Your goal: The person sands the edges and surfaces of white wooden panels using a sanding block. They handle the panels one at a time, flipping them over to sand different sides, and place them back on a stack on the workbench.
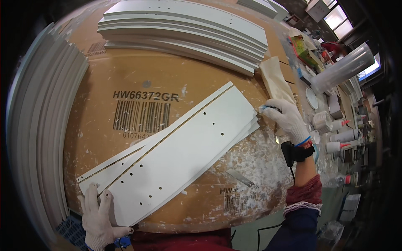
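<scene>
Two or more white drilled panels are stacked askew on a cardboard sheet. The top panel (184,146) lies slantwise, with a brown groove along its left edge and several small dark holes. A lower panel (111,169) shows beneath it on the left. My left hand (99,217), in a whitish glove, rests at the near left end of the panels, fingers spread and thumb out beside the near corner. At the far right end my right hand (287,119), also gloved, is closed in a pinch; a small bluish bit shows at its fingertips, too small to name.
Stacked white panels (184,31) lie at the back; more panels (42,125) stand along the left. A flat metal blade (240,178) lies among white flakes on the cardboard (96,108). Tan paper (276,77), a clear film roll (343,69) and glue bottles (338,146) are on the right.
</scene>
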A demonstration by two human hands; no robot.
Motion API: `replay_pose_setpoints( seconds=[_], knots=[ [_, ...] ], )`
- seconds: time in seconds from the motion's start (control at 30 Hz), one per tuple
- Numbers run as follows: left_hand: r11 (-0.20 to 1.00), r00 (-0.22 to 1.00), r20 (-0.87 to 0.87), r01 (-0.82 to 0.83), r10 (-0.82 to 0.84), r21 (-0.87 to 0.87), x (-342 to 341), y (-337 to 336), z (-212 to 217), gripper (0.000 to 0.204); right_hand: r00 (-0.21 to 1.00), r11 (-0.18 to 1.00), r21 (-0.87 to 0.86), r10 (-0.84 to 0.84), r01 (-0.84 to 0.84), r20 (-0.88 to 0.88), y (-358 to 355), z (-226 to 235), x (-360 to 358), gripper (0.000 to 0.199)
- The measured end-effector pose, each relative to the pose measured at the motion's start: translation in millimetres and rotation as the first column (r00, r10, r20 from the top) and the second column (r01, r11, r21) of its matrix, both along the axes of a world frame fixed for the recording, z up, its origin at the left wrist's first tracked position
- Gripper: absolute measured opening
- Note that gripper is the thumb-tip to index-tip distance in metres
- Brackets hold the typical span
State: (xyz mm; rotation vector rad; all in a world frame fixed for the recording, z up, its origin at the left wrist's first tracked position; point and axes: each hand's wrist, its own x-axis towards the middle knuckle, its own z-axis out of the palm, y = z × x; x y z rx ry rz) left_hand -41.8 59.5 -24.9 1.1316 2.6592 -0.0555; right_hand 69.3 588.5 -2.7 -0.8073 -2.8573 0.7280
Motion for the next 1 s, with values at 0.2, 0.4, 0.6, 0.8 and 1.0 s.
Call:
replay_pose_setpoints(
  seconds=[0.2, 0.4, 0.6, 0.8, 1.0],
  knots=[
    [0.996, 0.999, -0.029, 0.048, -0.045, 0.08, 0.8, 0.8, -2.9, 0.116, 0.985, 1.0, -0.003, -0.005, 0.006, 0.172, 7.0, -2.9, -22.4, 0.032],
    [0.998, 1.0, 0.019, 0.018, -0.019, 0.065, 0.6, 3.2, 0.8, 0.116, 0.992, 0.998, -0.069, 0.012, -0.003, 0.125, 20.4, -7.6, -27.3, 0.03],
    [0.996, 0.999, 0.009, 0.044, -0.045, 0.076, -0.7, 5.9, 1.7, 0.121, 0.996, 0.992, -0.112, -0.052, 0.06, 0.072, 22.5, -12.8, -30.6, 0.03],
    [0.997, 0.999, 0.016, 0.037, -0.038, 0.073, 0.1, 3.3, -0.3, 0.12, 0.994, 0.994, -0.015, -0.104, 0.105, 0.039, 9.1, -7.8, -32.7, 0.031],
    [0.994, 0.996, -0.032, 0.088, -0.087, 0.058, -1.4, -0.6, -2.2, 0.118, 0.999, 0.991, 0.133, 0.021, -0.027, 0.047, 3.7, -10.1, -25.6, 0.027]
  ],
)
